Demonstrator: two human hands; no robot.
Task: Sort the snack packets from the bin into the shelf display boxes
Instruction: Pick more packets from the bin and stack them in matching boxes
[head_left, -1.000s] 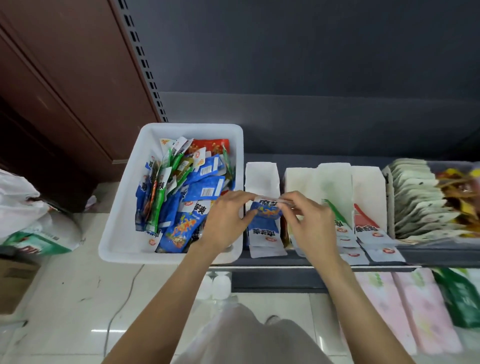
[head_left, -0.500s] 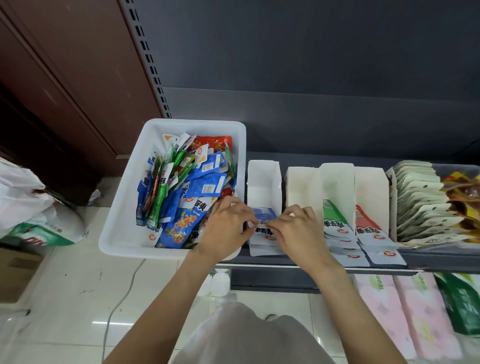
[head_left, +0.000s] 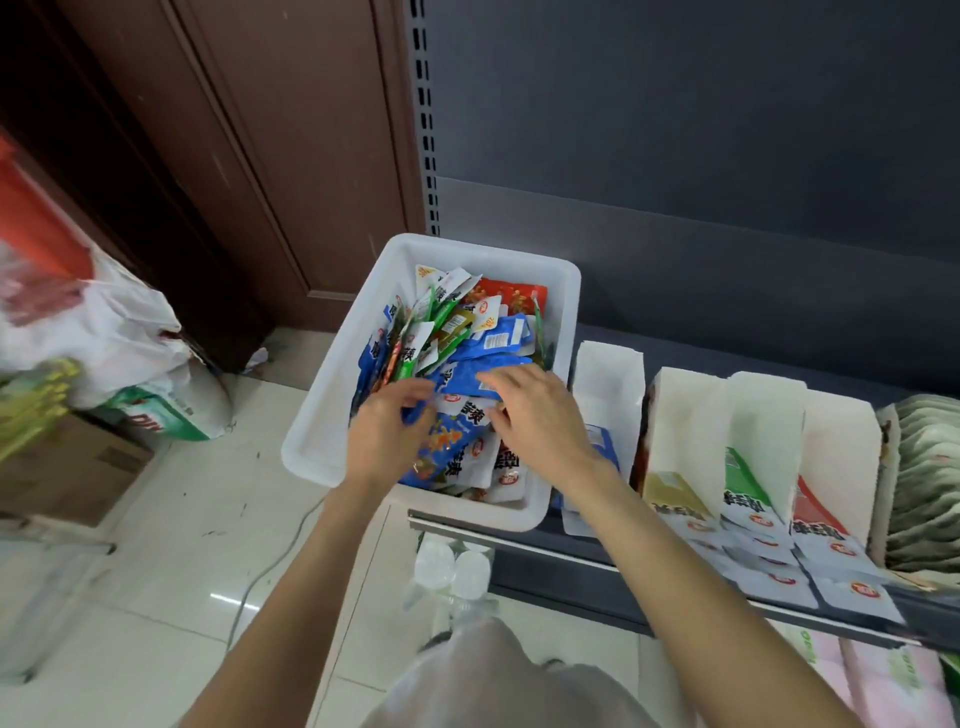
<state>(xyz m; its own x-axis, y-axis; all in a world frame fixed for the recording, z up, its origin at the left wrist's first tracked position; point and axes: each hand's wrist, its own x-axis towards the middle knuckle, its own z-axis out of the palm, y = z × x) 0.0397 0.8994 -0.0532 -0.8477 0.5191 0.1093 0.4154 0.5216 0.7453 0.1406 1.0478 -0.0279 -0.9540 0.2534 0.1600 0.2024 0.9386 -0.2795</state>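
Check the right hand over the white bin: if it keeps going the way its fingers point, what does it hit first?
Likely the blue foil snack packets heaped in the white plastic bin. The right hand has its fingers extended toward the upper left, seemingly right over them; contact is unclear from one view.

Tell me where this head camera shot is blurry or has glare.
Head view: motion blur smears the left edge, the plastic bags and cardboard box; the white bin and both hands stay fairly sharp; ceiling light glares off the floor tiles; wide-angle bends the shelf edge.
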